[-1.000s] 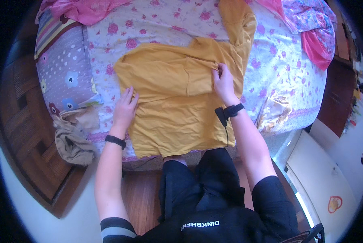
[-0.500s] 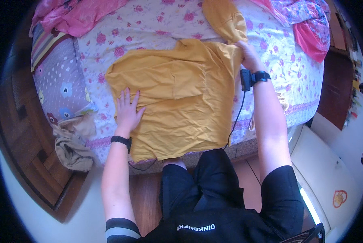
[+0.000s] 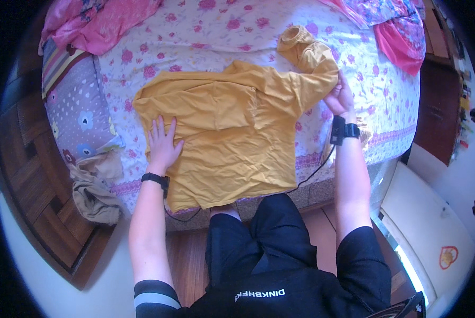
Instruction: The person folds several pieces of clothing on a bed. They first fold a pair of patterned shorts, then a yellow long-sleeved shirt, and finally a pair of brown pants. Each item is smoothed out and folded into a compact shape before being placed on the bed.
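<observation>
Yellow shirt [image 3: 227,127] lies under left fingers [image 3: 161,129], sleeve [image 3: 318,64] apparently in right fingers [image 3: 342,82].

Bedroom in a home, from where I'm standing. Evidence: wide bed [image 3: 394,114] under a white floral sheet [image 3: 211,34], patterned purple pillow [image 3: 81,98], dark wood panel [image 3: 41,180] alongside, headboard by the look. Pink cloth [image 3: 102,32] bunched at the far left corner. Laundry-type stuff too: yellow top [image 3: 221,148] spread out, beige garment [image 3: 93,199] crumpled near the pillow. Wood-look floor [image 3: 187,259].
</observation>
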Available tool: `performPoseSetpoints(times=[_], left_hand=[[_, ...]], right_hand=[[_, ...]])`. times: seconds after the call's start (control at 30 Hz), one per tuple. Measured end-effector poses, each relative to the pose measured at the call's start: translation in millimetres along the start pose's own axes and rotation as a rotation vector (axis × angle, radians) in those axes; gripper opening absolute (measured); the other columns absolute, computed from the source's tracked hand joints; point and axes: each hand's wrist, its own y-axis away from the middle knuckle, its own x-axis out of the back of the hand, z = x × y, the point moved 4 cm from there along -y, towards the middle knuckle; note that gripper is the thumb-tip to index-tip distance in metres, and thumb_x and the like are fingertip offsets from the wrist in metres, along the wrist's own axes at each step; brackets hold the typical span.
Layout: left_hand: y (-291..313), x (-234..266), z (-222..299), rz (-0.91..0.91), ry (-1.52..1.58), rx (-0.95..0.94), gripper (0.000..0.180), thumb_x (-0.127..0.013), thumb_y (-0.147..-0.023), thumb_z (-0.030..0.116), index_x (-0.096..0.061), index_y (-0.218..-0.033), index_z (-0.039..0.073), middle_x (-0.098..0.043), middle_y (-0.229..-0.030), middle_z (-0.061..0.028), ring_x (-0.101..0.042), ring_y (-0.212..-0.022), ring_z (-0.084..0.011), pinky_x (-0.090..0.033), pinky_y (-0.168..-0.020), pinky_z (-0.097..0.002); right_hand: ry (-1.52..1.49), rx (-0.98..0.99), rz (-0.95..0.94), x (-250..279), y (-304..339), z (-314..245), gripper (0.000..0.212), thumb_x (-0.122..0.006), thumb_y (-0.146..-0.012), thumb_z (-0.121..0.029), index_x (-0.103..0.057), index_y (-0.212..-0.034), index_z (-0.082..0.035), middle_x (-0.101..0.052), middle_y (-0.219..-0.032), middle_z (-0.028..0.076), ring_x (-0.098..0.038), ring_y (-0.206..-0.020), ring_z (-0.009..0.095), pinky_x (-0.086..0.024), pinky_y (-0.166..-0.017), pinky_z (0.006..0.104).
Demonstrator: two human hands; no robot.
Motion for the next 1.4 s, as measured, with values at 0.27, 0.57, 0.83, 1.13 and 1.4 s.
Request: performPoseSetpoints(times=[0.27, 0.57, 0.83, 1.13, 1.4], left_hand=[[-2, 3, 2, -0.049, -0.005, 0.028, 0.082, -0.067, -0.091, 0.041, -0.03, -0.161, 0.022, -0.014, -0.167, -0.0249, -0.013, -0.152, -0.049, -0.019, -0.12, -0.0629], [-2, 3, -2, -0.084, 0.031, 0.016, 0.082, -0.068, -0.091, 0.04, -0.029, -0.161, 0.022, -0.013, -0.167, -0.0253, -0.012, -0.152, -0.0496, -0.018, -0.12, -0.0611], [-6, 35, -23, 0.248, 0.459, 0.063, 0.039, -0.061, -0.097, 0.02, -0.062, -0.133, 0.005, -0.054, -0.142, -0.0232, -0.051, -0.133, -0.0402, -0.04, -0.111, -0.0442], [19, 78, 64, 0.392, 0.415, -0.152, 0.059, -0.079, -0.084, 0.032, -0.059, -0.131, 0.003, -0.058, -0.126, -0.0207, -0.056, -0.121, -0.0373, -0.048, -0.099, -0.0448], [21, 37, 36, 0.353, 0.636, 0.06, 0.042, -0.064, -0.076, 0.0, -0.068, -0.118, 0.004, -0.069, -0.106, -0.0157, -0.065, -0.105, -0.0376, -0.052, -0.095, -0.0424]], right_hand=[[-0.3, 0.544, 0.435, 60, 17, -59, 0.018, -0.06, -0.101, -0.019, -0.059, -0.109, -0.002, -0.06, -0.121, 0.017, -0.052, -0.123, 0.03, -0.036, -0.116, 0.0491], [-0.14, 0.545, 0.512, 0, 75, -28, 0.01, -0.054, -0.095, -0.005, -0.054, -0.105, -0.004, -0.058, -0.097, 0.006, -0.058, -0.087, 0.019, -0.051, -0.083, 0.034], [1.671, 0.621, -0.867, -149, 145, 248, 0.021, -0.074, -0.084, -0.02, -0.067, -0.101, -0.01, -0.067, -0.087, 0.012, -0.067, -0.089, 0.031, -0.052, -0.082, 0.044], [1.553, 0.288, -0.338, -38, 160, 265, 0.011, -0.07, -0.088, -0.015, -0.067, -0.093, -0.005, -0.068, -0.09, 0.015, -0.066, -0.091, 0.032, -0.052, -0.083, 0.0418], [1.72, 0.824, 0.008, -48, 93, 184, 0.028, -0.069, -0.08, -0.002, -0.067, -0.107, -0.006, -0.064, -0.099, 0.013, -0.061, -0.097, 0.035, -0.05, -0.085, 0.0441]])
